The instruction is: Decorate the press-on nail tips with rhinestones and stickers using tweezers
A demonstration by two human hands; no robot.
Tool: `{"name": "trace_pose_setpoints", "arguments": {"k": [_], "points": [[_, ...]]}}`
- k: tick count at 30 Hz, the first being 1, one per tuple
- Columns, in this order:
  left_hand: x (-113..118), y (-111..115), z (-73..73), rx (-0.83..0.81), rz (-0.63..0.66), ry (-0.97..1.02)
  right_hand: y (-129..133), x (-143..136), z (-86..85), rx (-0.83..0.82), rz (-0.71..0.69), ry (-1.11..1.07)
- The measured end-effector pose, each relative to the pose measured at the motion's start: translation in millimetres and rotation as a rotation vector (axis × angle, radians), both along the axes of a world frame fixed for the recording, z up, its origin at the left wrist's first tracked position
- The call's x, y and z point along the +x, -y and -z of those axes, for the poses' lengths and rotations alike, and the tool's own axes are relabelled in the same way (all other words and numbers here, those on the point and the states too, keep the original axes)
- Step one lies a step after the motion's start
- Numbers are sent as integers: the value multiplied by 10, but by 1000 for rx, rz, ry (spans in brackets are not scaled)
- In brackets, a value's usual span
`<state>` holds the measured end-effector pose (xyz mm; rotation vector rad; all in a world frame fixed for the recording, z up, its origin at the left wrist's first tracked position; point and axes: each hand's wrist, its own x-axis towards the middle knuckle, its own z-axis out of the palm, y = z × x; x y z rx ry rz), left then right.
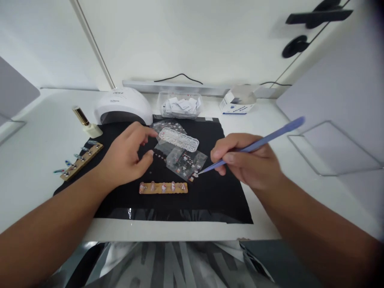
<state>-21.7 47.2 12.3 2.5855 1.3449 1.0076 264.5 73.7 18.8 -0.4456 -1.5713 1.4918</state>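
My right hand (246, 158) pinches blue-purple tweezers (264, 140), their tip at the lower right corner of a clear sticker sheet (183, 162) with small white figures. Whether the tip grips a sticker is too small to tell. My left hand (129, 152) is spread above the black mat (210, 208), thumb and index finger apart, holding nothing. Beside its fingertips lies a clear oblong case (179, 139) of small glittery pieces, over other clear packets (169, 126). Nearer me, a wooden strip (163, 192) bears several decorated nail tips.
A white nail lamp (124, 104) stands at the back left, near a polish bottle (91, 129) and another strip of nail tips (81, 162). Behind the mat are a clear box of white packets (180, 106) and an open carton (237, 105).
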Motion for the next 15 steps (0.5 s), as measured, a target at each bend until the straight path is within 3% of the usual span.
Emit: {"name": "trace_pose_setpoints", "arguments": {"k": [2,5,11,15], "points": [[51,48,-41,77,161,-132,-38,-51,168,-99,-53,-53],[156,133,-72,51,296,-242,-80,-144,385,-200,-125,-139],[379,255,-37,-219,248,-244,-65,-159,477,-351,-203,-98],[488,305,1,-263,239,-286,-37,-139,465,-396,-189,-78]]}}
